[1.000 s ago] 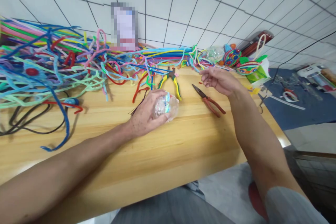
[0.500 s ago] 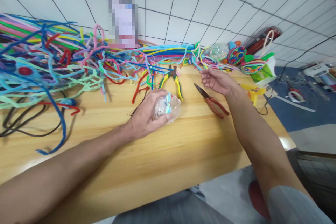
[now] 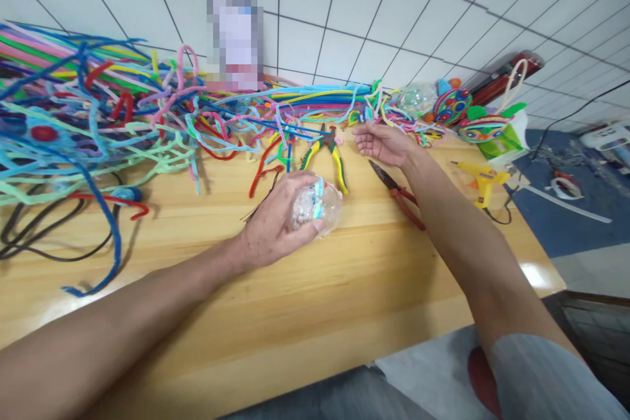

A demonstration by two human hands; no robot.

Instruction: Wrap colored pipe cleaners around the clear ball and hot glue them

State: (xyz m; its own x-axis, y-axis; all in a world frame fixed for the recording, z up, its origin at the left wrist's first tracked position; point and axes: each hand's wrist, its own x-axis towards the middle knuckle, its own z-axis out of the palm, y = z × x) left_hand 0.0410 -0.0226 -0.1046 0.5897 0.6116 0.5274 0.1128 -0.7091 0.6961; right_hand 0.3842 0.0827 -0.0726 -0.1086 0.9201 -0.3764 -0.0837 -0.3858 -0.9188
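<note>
My left hand [image 3: 270, 220] is wrapped round a clear plastic ball [image 3: 331, 209] that has a shiny blue-green strip across it and small bits inside. The ball is held at the middle of the wooden table [image 3: 305, 315]. Farther off, my right hand [image 3: 381, 144] hovers with its fingers loosely curled and apart, and I see nothing in them. Just below it lie red-handled needle-nose pliers [image 3: 406, 207], partly covered by my right forearm. Yellow-and-green-handled pliers [image 3: 339, 167] rest between my two hands, jaws toward the wall.
Tangled pipe cleaners [image 3: 142, 105] are heaped along the wall, mostly at the left. A yellow glue gun [image 3: 485, 180] stands at the right with its cord. Behind it are colourful decorated ornaments [image 3: 453, 105] and another clear ball [image 3: 417, 98]. Black cord [image 3: 49, 249] loops at the left.
My right hand has moved left, over the area between the two pliers, and its forearm now covers part of the red-handled pair. My left hand keeps hold of the ball.
</note>
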